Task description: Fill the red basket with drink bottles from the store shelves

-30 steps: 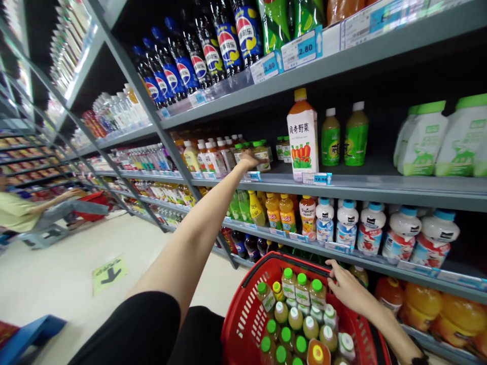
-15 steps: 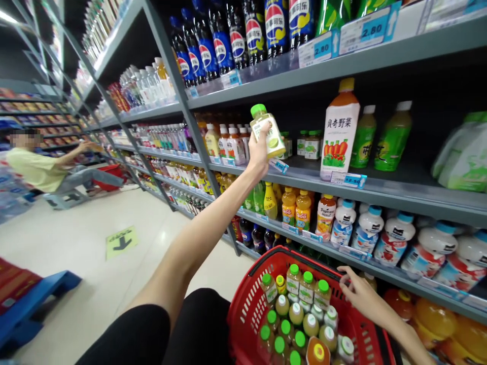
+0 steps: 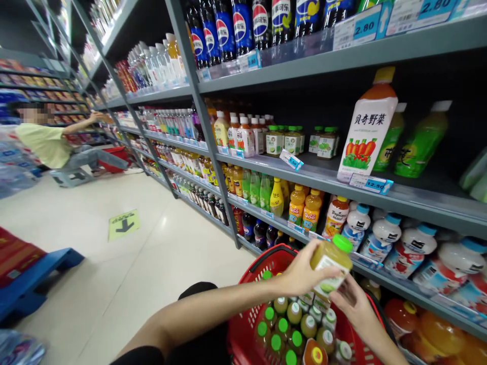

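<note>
My left hand (image 3: 302,271) is closed around a green-capped juice bottle (image 3: 330,266), tilted above the red shopping basket (image 3: 249,276). My right hand (image 3: 353,304) is at the bottle's lower right side, thumb and fingers closed about its base; part of the grip is hidden behind the bottle. Below both hands, the basket holds several bottles of greenish juice, some with green caps (image 3: 282,325), others with pale tops (image 3: 308,324). One orange-topped bottle (image 3: 315,352) stands among them at the near side.
A grey shelf rack (image 3: 243,161) runs along the right, with similar green-capped bottles (image 3: 292,141) and a large carrot-label bottle (image 3: 367,126). Another person (image 3: 45,142) sits on a stool (image 3: 70,175) at left. A blue pallet (image 3: 49,274) is on the floor.
My left hand has brought the juice bottle down from shelf height to above the basket. My right hand has moved from the basket's rim to the bottle. The view has shifted slightly.
</note>
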The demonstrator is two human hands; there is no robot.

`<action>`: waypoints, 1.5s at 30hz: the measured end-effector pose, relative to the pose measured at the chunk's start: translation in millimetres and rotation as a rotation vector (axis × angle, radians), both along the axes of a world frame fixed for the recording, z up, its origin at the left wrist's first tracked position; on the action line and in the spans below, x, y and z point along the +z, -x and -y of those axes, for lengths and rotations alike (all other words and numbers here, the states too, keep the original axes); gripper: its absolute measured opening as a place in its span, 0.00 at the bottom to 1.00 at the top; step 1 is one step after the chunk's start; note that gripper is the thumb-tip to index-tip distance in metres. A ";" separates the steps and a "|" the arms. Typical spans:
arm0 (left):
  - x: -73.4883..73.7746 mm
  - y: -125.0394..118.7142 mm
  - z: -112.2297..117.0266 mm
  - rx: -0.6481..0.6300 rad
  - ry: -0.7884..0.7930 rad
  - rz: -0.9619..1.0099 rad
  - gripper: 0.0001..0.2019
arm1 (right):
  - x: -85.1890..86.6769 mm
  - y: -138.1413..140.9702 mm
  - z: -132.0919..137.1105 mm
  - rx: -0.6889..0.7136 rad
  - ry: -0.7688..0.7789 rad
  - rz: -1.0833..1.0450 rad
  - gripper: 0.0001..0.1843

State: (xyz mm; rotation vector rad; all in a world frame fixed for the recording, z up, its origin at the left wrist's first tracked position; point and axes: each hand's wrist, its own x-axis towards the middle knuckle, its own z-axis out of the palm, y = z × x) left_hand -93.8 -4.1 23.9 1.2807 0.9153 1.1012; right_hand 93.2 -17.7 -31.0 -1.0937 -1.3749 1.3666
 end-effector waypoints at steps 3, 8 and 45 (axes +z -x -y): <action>7.6 0.9 -6.2 -0.086 -0.263 -0.240 0.23 | -5.4 -1.5 3.3 -0.097 -0.008 0.175 0.34; 135.2 78.5 -89.8 0.451 -0.949 -0.680 0.16 | -12.5 -10.8 6.3 -0.143 0.063 0.126 0.26; 220.3 98.4 -216.5 0.456 -1.041 -1.243 0.17 | -0.2 -11.7 -1.1 -0.050 0.081 0.042 0.29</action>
